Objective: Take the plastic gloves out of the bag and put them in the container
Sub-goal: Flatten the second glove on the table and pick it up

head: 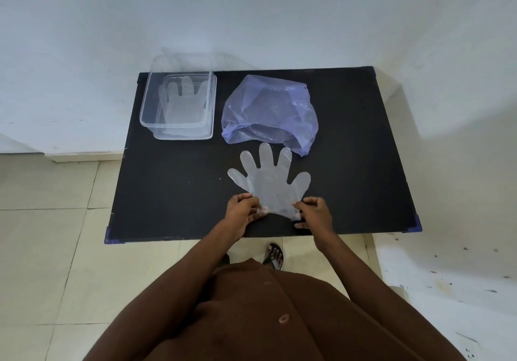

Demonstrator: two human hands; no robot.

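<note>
Black table (173,192) vs white wall, tiled floor. Clear glove (270,184) lies flat near table's front edge, fingers spread twd the purple bag (268,114) just behind it. Left hand (242,209) & right hand (314,212) each pinch a cuff corner, fingers curled closed on it. Clear container (179,106) left of bag, w/ another glove (181,100) inside.

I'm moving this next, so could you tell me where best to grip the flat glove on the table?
By the cuff corners, from the near edge, where both hands pinch it: the glove lies flat, cuff nearest.
</note>
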